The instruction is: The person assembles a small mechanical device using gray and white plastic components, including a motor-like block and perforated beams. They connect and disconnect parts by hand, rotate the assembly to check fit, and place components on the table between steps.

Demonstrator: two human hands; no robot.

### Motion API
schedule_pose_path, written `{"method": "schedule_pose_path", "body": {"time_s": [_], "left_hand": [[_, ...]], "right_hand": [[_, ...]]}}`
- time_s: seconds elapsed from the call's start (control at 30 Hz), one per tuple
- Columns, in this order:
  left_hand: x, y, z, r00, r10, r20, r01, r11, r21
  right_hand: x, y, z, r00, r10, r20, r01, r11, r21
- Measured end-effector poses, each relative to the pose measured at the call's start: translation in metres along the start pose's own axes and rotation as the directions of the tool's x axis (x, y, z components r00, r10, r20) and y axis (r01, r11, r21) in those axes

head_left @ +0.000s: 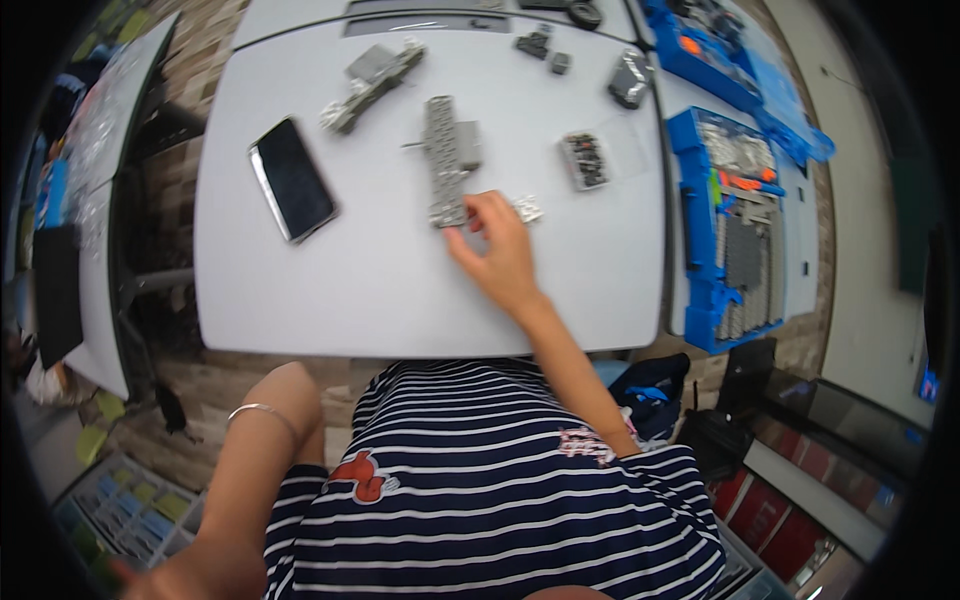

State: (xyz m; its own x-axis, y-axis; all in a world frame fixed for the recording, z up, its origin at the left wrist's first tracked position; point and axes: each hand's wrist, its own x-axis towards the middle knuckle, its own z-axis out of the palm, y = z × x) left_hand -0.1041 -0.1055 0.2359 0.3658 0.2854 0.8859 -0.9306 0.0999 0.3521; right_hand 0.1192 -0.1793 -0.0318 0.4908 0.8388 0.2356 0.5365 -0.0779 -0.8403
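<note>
My right hand (pixel 495 255) reaches over the white table. Its thumb and bent fingers close on the near end of a grey building-brick assembly (pixel 442 160), a long studded beam with a grey box-shaped block on its right side and a thin rod sticking out at its left. Just right of my fingers lies a small white piece (pixel 527 208). My left arm is bent, with the forearm coming back toward me. The left hand (pixel 180 578) is blurred and cut off at the lower left edge, so its fingers are hard to read.
A phone (pixel 293 180) lies left of the assembly. Behind it sits a second grey assembly (pixel 375 85). To the right are a box of small parts (pixel 584 162) and a grey block (pixel 630 78). Blue trays (pixel 700 240) of bricks stand farther right.
</note>
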Motion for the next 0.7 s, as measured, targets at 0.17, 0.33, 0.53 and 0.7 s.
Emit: {"method": "schedule_pose_path", "body": {"time_s": [0.17,0.33,0.53,0.7], "left_hand": [[-0.053,-0.005,-0.052,0.895,-0.239,-0.376,0.287,0.955,0.077],[-0.151,-0.136,-0.096,0.208,-0.609,-0.766,0.975,0.192,0.112],[-0.179,-0.159,-0.106,0.167,-0.691,-0.704,0.955,0.29,-0.058],[-0.166,-0.157,-0.101,0.155,-0.753,-0.639,0.823,0.456,-0.338]], "right_hand": [[0.0,-0.007,-0.001,0.999,0.023,-0.042,-0.021,0.998,0.057],[-0.005,-0.018,0.006,0.991,-0.116,-0.067,0.116,0.993,-0.001],[-0.002,-0.041,0.002,0.938,-0.347,0.014,0.346,0.93,-0.127],[0.004,-0.059,-0.007,0.948,-0.294,0.124,0.308,0.945,-0.113]]}}
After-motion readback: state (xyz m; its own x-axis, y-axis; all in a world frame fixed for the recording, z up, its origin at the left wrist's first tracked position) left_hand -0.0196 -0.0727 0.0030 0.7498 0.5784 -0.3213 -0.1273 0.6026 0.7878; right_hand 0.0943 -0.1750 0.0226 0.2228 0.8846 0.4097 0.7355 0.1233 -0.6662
